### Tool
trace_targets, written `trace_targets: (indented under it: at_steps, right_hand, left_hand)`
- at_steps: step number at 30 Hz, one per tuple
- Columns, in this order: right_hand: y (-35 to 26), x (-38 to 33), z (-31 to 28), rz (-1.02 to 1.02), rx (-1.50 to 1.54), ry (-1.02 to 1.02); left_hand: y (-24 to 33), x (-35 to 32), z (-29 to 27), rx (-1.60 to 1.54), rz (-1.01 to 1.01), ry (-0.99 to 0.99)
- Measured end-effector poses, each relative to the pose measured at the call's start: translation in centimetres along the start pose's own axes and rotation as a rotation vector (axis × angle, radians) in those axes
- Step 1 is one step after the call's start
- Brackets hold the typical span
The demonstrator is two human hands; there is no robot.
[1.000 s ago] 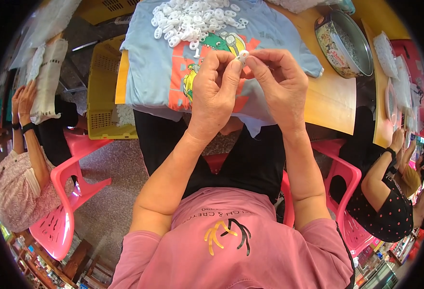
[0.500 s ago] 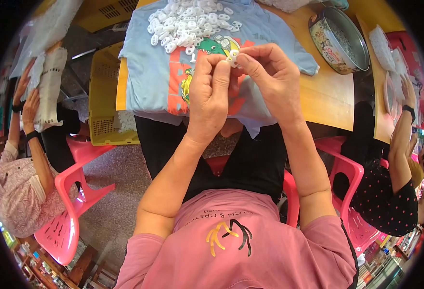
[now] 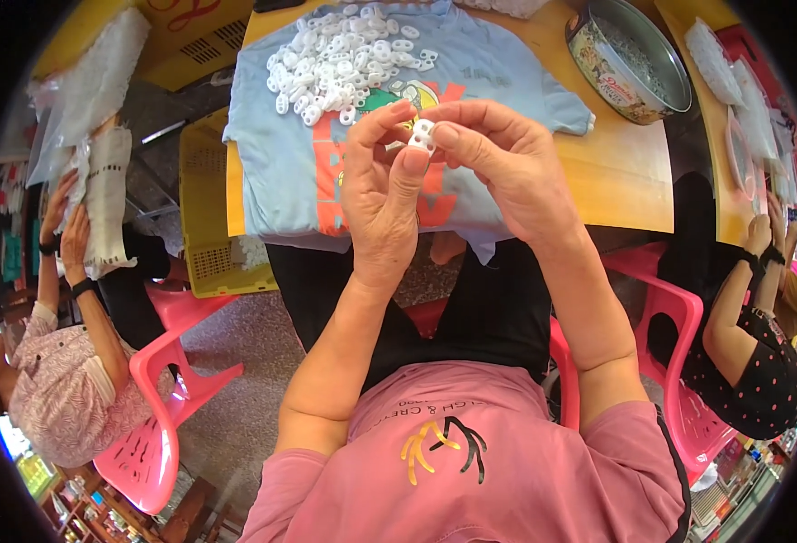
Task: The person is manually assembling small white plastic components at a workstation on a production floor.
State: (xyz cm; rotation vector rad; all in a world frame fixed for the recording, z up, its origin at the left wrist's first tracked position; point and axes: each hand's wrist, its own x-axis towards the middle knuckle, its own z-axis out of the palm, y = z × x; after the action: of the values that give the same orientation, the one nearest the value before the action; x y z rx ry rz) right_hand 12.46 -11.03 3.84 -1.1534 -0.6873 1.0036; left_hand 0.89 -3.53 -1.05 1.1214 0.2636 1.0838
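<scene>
Over the edge of a light blue printed shirt (image 3: 267, 185), my two hands meet around a small white plastic piece with holes (image 3: 423, 135). My right hand (image 3: 498, 167) pinches it between thumb and fingers. The index finger and thumb of my left hand (image 3: 380, 185) are spread apart beside the piece; its other fingers are partly hidden. Beyond my hands, a pile of similar white two-holed oval pieces (image 3: 335, 63) lies on the shirt.
The shirt covers part of a yellow wooden table (image 3: 629, 185). An oval tin (image 3: 616, 77) with small clear bits stands at right. A yellow crate (image 3: 201, 195) sits at left. Co-workers on pink chairs (image 3: 145, 452) flank me, one handling a white bag (image 3: 104, 195).
My left finger and thumb have parted from the white piece, which now shows more fully. The view has shifted slightly. The right co-worker's arms have drawn down.
</scene>
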Motion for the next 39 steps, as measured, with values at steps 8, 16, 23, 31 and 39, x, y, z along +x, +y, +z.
trace_targets:
  at_steps: [8,16,23,31,39]
  right_hand:
    - [0.3,-0.5,0.8,-0.013,0.086,0.007]
    - [-0.4,-0.7,1.0,0.035,0.106,-0.002]
    - [-0.7,-0.8,1.4,0.048,0.109,-0.027]
    - [-0.9,-1.1,1.3,0.074,0.147,-0.037]
    - [-0.9,-1.1,1.2,0.097,0.142,-0.064]
  left_hand:
    - [0.0,-0.1,-0.6,0.021,-0.018,-0.089]
    - [0.1,-0.3,-0.9,0.027,-0.022,-0.073]
    - [0.9,-0.1,-0.7,-0.003,-0.09,-0.15]
    - [0.6,-0.3,-1.2,-0.053,-0.09,-0.217]
    - [-0.1,-0.2,-1.8,-0.063,-0.025,-0.259]
